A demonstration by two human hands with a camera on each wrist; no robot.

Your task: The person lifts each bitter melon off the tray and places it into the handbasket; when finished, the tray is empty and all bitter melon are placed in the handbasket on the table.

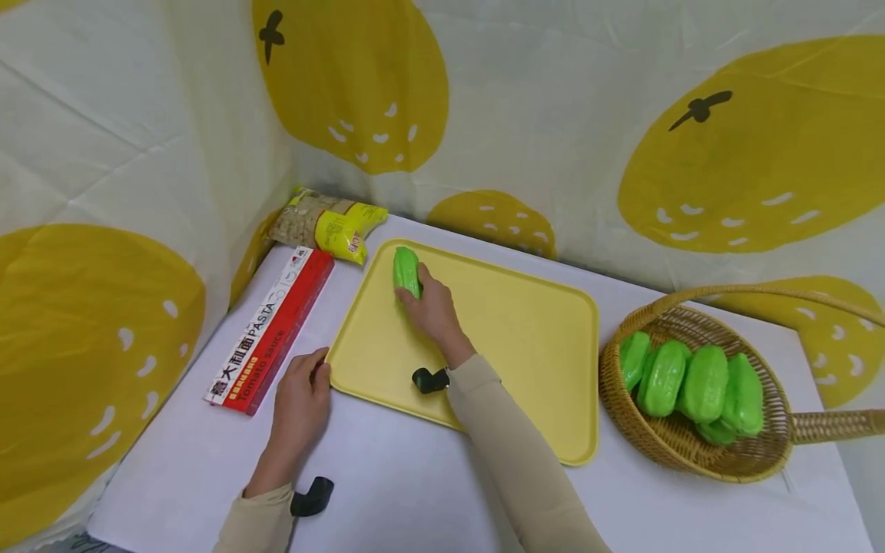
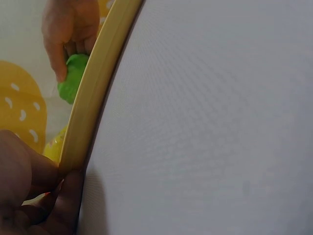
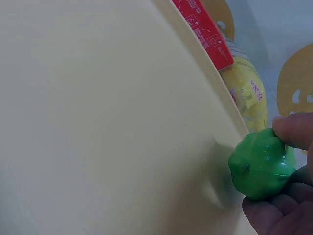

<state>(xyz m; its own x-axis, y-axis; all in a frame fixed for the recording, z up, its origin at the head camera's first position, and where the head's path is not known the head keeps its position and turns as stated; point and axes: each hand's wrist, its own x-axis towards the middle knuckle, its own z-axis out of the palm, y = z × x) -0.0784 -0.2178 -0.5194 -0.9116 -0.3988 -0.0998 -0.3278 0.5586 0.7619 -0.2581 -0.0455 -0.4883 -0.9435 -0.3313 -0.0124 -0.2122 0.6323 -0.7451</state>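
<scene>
My right hand [image 1: 435, 309] grips a glossy green ribbed vegetable [image 1: 406, 270] over the far left corner of a yellow tray [image 1: 512, 330]. In the right wrist view, thumb and fingers curl round this lobed vegetable [image 3: 261, 165]; whether it touches the tray is unclear. At the tray's near left corner, my left hand [image 1: 301, 403] holds the rim. The left wrist view shows thumb and finger pinching the tray edge [image 2: 95, 93]. Several similar green vegetables [image 1: 703, 384] lie in a wicker basket [image 1: 625, 422] right of the tray.
A red and white pasta box [image 1: 273, 330] lies left of the tray. Behind it rests a yellow bag [image 1: 339, 226] with a clear section. The basket's handle [image 1: 836, 426] points right. Fruit-patterned cloth [image 1: 525, 115] hangs behind the white table [image 1: 387, 476].
</scene>
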